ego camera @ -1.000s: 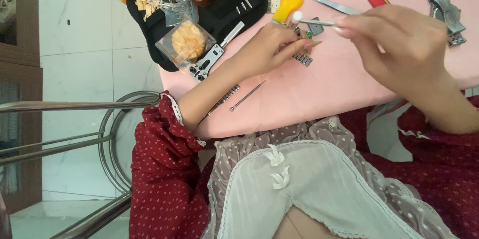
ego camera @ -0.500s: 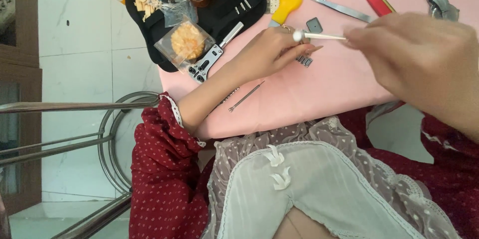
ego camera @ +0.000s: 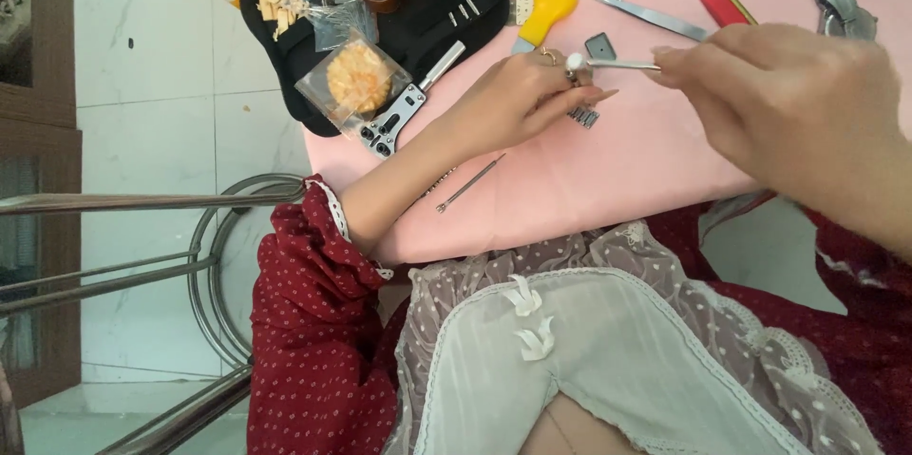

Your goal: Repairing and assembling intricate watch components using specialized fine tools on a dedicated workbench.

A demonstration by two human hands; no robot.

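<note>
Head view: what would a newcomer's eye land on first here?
The two hands meeting over the pink table: the right hand holds a thin metal tool with a white tip, pointed at the left hand. Next, the yellow-handled tool above them and the black pouch of small parts at upper left.

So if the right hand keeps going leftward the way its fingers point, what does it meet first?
Probably the left hand: the right hand holds a thin metal tool with a white round tip, which already reaches the left fingertips. Depth is unclear.
</note>
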